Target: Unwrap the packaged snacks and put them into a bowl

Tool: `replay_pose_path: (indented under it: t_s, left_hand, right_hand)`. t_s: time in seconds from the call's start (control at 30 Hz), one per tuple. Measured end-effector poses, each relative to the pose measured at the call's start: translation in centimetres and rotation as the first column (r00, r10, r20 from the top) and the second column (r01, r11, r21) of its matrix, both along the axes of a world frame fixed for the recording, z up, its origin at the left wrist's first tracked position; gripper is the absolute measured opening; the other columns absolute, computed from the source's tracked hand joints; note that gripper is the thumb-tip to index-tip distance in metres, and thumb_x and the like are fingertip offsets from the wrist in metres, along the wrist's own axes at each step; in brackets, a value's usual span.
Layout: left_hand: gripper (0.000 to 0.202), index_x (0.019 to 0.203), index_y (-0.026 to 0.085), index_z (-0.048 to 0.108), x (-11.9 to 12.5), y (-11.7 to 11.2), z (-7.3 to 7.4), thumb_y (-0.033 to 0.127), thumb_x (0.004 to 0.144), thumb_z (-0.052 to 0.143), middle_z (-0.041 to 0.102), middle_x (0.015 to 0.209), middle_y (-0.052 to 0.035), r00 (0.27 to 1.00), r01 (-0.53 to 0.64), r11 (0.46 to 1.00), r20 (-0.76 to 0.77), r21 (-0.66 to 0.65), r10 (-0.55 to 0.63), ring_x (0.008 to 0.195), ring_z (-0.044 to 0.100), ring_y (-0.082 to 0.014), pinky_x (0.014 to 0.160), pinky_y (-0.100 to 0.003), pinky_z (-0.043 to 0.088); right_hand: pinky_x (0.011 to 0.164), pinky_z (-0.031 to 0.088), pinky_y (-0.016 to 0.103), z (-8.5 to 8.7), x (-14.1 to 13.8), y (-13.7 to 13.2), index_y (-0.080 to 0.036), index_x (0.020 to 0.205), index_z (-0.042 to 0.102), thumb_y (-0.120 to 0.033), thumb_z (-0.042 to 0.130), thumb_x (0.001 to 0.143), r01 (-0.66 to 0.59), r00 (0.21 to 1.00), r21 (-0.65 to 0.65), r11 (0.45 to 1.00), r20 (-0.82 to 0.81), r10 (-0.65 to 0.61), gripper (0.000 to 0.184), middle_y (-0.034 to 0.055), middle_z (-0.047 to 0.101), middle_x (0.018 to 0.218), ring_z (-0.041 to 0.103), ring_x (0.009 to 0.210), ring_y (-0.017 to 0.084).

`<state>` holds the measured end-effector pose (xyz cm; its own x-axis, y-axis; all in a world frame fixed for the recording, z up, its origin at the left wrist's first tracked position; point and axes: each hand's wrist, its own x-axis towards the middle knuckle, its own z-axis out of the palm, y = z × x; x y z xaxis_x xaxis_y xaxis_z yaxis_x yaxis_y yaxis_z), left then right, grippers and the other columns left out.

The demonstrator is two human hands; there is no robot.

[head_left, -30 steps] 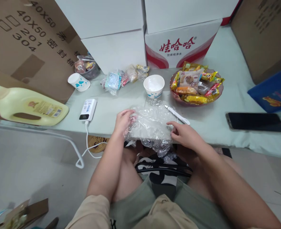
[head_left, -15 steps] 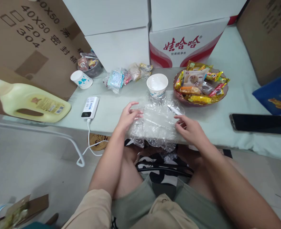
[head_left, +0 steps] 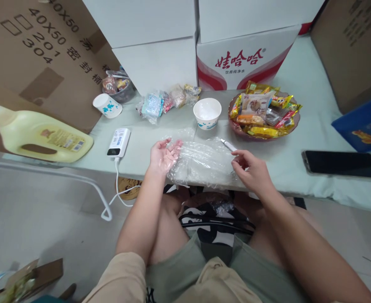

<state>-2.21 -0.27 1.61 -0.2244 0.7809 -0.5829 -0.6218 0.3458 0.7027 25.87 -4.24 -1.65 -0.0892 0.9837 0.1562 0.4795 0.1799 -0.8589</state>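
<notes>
A crinkled sheet of clear plastic film (head_left: 201, 162) lies across the front edge of the table between my hands. Palm up at its left side, my left hand (head_left: 165, 156) has its fingers apart and slightly curled, with film over part of the palm. My right hand (head_left: 250, 168) is closed at the film's right side, thumb and fingers pinching a slim white pen-like tool with a pointed grey tip (head_left: 229, 145). The tool points up and left over the film. Just beyond the film stands a white paper bowl with blue print (head_left: 207, 114).
A bowl of wrapped snacks (head_left: 264, 115) stands behind my right hand, and a phone (head_left: 343, 164) lies farther right. To the left are a power bank (head_left: 119, 143) with a cable, a tipped paper cup (head_left: 107, 105) and a yellow jug (head_left: 43, 134). White cartons (head_left: 245, 59) line the back.
My left hand has turned palm up and shifted left and slightly down. The film has moved away from the paper bowl and its hanging edge has risen. My right hand keeps the white tool.
</notes>
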Motion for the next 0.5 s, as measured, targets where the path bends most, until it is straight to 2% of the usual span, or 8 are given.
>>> replay_pose_path:
  t_s: [0.1, 0.2, 0.27, 0.37, 0.43, 0.5]
  left_hand:
    - [0.041, 0.116, 0.022, 0.047, -1.1, -0.7, 0.4, 0.030, 0.076, 0.055, 0.073, 0.094, -0.0109, 0.990, 0.082, 0.996, -0.118, -0.019, -0.084, 0.070, 0.073, -0.0223, 0.057, -0.028, 0.056]
    - [0.065, 0.140, 0.028, 0.034, -2.2, -2.0, 0.7, 0.036, 0.080, 0.059, 0.073, 0.102, -0.0115, 0.943, 0.243, 0.970, -0.241, 0.024, -0.230, 0.075, 0.076, -0.0250, 0.065, -0.033, 0.058]
    - [0.087, 0.151, 0.031, 0.019, -2.6, -3.0, 0.8, 0.038, 0.079, 0.068, 0.074, 0.105, -0.0123, 0.870, 0.404, 0.913, -0.331, 0.054, -0.365, 0.083, 0.077, -0.0271, 0.072, -0.035, 0.058]
    - [0.119, 0.157, 0.030, 0.005, -2.8, -4.2, 0.4, 0.032, 0.068, 0.084, 0.075, 0.099, -0.0090, 0.726, 0.561, 0.820, -0.544, 0.116, -0.420, 0.092, 0.076, -0.0255, 0.080, -0.033, 0.057]
    - [0.118, 0.157, 0.028, 0.015, -2.9, -4.5, -0.2, 0.029, 0.064, 0.087, 0.075, 0.096, -0.0065, 0.627, 0.636, 0.760, -0.665, 0.135, -0.406, 0.094, 0.074, -0.0233, 0.083, -0.032, 0.056]
    - [0.090, 0.147, 0.023, 0.041, -2.9, -4.3, -0.9, 0.031, 0.067, 0.084, 0.074, 0.093, -0.0051, 0.505, 0.680, 0.727, -0.779, 0.095, -0.371, 0.090, 0.072, -0.0205, 0.083, -0.032, 0.055]
  right_hand:
    - [0.058, 0.048, 0.029, -0.3, 0.0, 0.1, -0.020, 0.104, 0.067, -0.034, 0.058, 0.083, 0.023, 1.000, -0.040, 0.999, -0.019, -0.024, 0.027, 0.0030, 0.071, 0.078, 0.061, 0.054, 0.014]
    - [0.057, 0.048, 0.030, -0.4, 0.1, 0.3, -0.020, 0.101, 0.068, -0.035, 0.058, 0.083, 0.062, 0.994, -0.061, 0.996, -0.081, -0.067, 0.026, 0.0037, 0.070, 0.080, 0.064, 0.057, 0.016]
    - [0.059, 0.051, 0.030, -0.3, 0.2, 0.4, -0.020, 0.098, 0.069, -0.035, 0.058, 0.084, 0.089, 0.987, -0.062, 0.994, -0.129, -0.097, 0.024, 0.0040, 0.070, 0.081, 0.065, 0.060, 0.017]
    - [0.064, 0.054, 0.032, -0.3, 0.5, 0.5, -0.020, 0.100, 0.070, -0.034, 0.059, 0.084, 0.114, 0.975, -0.039, 0.993, -0.188, -0.119, 0.025, 0.0045, 0.071, 0.086, 0.066, 0.065, 0.017]
    - [0.068, 0.056, 0.034, -0.4, 0.8, 0.5, -0.021, 0.106, 0.070, -0.034, 0.061, 0.083, 0.106, 0.969, -0.014, 0.994, -0.221, -0.107, 0.028, 0.0051, 0.072, 0.091, 0.067, 0.071, 0.017]
    - [0.070, 0.056, 0.034, -0.6, 1.0, 0.6, -0.021, 0.113, 0.069, -0.034, 0.066, 0.080, 0.082, 0.972, 0.015, 0.997, -0.221, -0.077, 0.035, 0.0057, 0.071, 0.096, 0.066, 0.075, 0.017]
